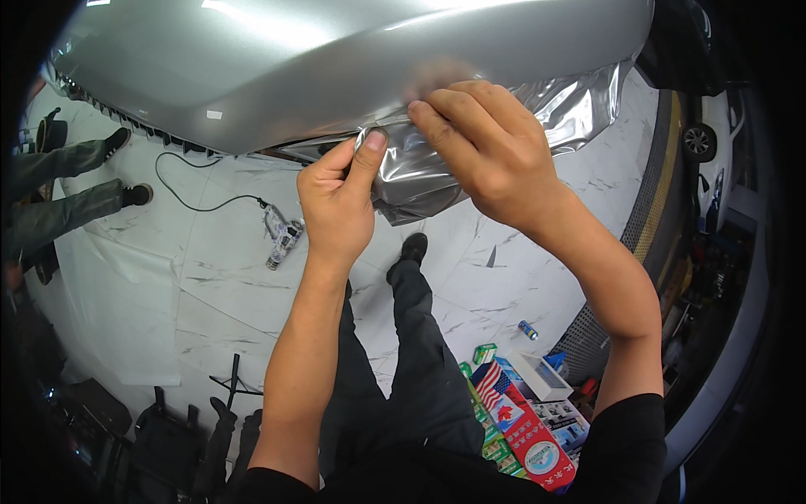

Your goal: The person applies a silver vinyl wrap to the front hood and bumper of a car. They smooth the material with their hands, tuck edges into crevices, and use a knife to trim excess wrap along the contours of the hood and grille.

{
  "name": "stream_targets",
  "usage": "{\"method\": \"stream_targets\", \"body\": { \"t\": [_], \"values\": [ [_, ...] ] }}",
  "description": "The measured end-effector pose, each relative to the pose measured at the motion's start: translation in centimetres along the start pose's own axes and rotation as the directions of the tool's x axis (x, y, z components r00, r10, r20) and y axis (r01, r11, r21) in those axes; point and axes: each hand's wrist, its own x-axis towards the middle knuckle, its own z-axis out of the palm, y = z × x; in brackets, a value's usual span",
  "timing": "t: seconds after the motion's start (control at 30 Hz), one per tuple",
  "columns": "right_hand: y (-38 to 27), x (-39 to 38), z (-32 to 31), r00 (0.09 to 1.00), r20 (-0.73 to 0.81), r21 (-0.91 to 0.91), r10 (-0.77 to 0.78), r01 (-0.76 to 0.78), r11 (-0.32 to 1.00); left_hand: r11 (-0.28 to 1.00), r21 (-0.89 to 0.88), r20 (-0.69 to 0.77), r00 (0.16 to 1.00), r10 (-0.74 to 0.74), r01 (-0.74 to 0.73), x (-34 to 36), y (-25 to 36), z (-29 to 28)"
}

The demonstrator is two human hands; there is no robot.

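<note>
Glossy silver film (579, 109) hangs crumpled along the lower edge of a silver-grey car body panel (336, 59). My left hand (342, 189) pinches a fold of the film between thumb and bent forefinger, just below the panel's edge. To its right, my right hand (491, 143) is closed on the film, fingers bent and close together with their tips against the panel. The right thumb is hidden behind the hand. Loose film droops between and below both hands, and more spreads out to the right of my right hand.
A corded heat gun (282, 235) lies on the marble-patterned floor. Another person's legs (75, 197) are at the left, beside a translucent sheet (117, 311). Boxes (529, 420) stand near my right side, a small can (527, 330) beyond them. A white car (714, 160) is at far right.
</note>
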Motion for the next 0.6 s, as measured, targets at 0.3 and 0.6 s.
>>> {"method": "stream_targets", "body": {
  "t": [0.3,0.6],
  "values": [
    [0.7,-0.6,-0.5,1.000,0.012,-0.013,-0.009,0.010,1.000,0.999,0.044,0.006,1.000,0.004,-0.004,0.0,0.0,-0.1],
    [1.6,-1.4,-1.3,1.000,0.006,-0.023,-0.010,0.010,1.000,0.999,0.049,-0.011,1.000,0.018,-0.018,0.1,-0.5,-0.2]
  ]
}}
